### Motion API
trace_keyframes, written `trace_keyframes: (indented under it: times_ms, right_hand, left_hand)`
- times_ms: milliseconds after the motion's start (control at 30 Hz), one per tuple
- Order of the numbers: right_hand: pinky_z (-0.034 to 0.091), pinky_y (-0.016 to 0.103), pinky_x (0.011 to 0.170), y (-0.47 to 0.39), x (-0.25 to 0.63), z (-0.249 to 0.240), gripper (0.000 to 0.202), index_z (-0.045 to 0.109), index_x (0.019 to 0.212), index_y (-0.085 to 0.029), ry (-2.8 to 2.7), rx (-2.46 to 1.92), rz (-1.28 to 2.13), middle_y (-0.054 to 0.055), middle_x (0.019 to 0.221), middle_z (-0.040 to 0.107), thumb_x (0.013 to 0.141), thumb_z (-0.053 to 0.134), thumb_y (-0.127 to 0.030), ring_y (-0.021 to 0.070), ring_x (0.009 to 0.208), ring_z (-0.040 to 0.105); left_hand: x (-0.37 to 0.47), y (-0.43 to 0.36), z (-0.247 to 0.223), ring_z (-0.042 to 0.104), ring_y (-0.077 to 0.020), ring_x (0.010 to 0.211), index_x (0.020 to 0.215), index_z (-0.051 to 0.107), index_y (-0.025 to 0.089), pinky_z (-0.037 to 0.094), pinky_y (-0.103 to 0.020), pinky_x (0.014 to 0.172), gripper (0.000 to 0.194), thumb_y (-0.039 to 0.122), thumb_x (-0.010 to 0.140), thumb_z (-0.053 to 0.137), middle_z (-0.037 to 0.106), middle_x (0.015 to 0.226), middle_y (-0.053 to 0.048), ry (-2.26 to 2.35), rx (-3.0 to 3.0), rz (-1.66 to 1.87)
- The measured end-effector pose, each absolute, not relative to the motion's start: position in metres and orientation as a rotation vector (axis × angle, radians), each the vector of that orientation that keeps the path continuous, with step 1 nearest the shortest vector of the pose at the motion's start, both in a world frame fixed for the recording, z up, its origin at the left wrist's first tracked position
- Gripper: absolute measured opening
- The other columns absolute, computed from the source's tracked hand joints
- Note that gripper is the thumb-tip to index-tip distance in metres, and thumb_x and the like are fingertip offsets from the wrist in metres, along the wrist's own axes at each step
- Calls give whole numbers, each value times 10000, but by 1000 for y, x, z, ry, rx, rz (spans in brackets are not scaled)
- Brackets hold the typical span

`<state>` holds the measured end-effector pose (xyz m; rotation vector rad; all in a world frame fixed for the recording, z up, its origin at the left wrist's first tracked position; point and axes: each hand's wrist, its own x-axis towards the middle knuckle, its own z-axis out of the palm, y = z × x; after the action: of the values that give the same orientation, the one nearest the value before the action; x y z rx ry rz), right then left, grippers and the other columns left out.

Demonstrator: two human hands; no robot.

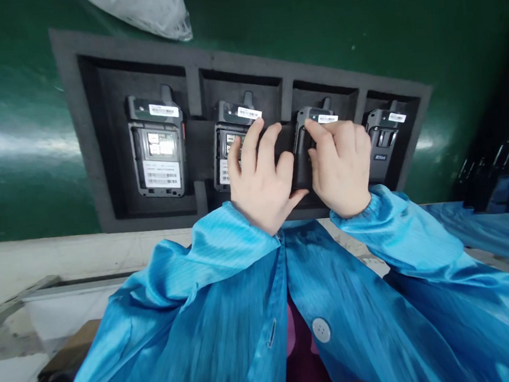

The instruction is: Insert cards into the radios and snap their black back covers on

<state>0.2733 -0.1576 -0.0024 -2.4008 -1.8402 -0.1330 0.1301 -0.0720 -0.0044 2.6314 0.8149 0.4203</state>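
Several black handheld radios lie back side up in a dark foam tray (247,64). My right hand (341,162) is closed over the third radio (301,157), its index fingertip on the upper part of the radio's back and its other fingers curled; it covers much of that radio. Spread fingers of my left hand (262,181) lie over the second radio (222,137), whose back is uncovered and partly hidden. The left thumb reaches toward the third radio's lower end; whether it touches, I cannot tell.
At the left, the first radio (159,146) shows an uncovered back with card slots and a white label. The rightmost radio (382,144) has its back covered, marked "Riton". A clear plastic bag (149,10) lies behind the tray on the green tabletop (311,19).
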Motion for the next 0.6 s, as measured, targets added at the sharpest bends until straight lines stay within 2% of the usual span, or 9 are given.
trace_keyframes:
  times_ms: [200, 300, 400, 467, 533, 600]
  right_hand:
    - [417, 406, 905, -157, 260, -4, 450, 474, 1400, -87, -1841, -2469, -242, 139, 1146, 572, 999, 324, -224, 250, 1003, 473]
    - [410, 423, 950, -161, 263, 3, 485, 424, 1454, -104, -1787, -2461, -34, 117, 1156, 577, 987, 341, -208, 245, 993, 472]
    - [387, 413, 1055, -171, 282, 24, 549, 358, 1483, -66, -1640, -2293, 195, 121, 1266, 550, 952, 402, -196, 238, 1128, 465]
    - [360, 377, 1118, -183, 311, 43, 534, 407, 1440, -49, -1540, -2176, 154, 128, 1342, 514, 940, 452, -232, 221, 1237, 432]
    - [339, 371, 1141, -202, 361, 59, 472, 482, 1380, -106, -1432, -2195, -13, 107, 1356, 514, 936, 490, -268, 208, 1281, 422]
    - [323, 404, 1140, -228, 433, 66, 413, 531, 1318, -170, -1178, -2409, -170, 74, 1338, 536, 911, 541, -237, 208, 1279, 437]
  left_hand:
    - [130, -72, -5, 338, -361, 1422, 1001, 587, 189, 254, -526, 1136, 466, 507, 700, 748, 474, 1468, -127, 785, 2663, 391]
    - [131, -75, -4, 364, -380, 1403, 1060, 575, 187, 247, -543, 1124, 519, 513, 699, 758, 501, 1441, -152, 746, 2671, 381]
    - [135, -76, -6, 418, -409, 1359, 1180, 555, 176, 276, -576, 1094, 576, 478, 727, 741, 532, 1405, -172, 737, 2680, 404]
    - [138, -77, -9, 440, -426, 1337, 1271, 527, 173, 309, -600, 1069, 634, 468, 746, 723, 540, 1391, -185, 698, 2700, 407]
    - [139, -78, -11, 446, -434, 1330, 1319, 511, 191, 329, -618, 1058, 676, 477, 744, 724, 542, 1385, -190, 669, 2728, 428]
    - [139, -78, -12, 453, -433, 1325, 1318, 520, 211, 352, -622, 1050, 684, 493, 733, 733, 548, 1378, -188, 659, 2753, 459]
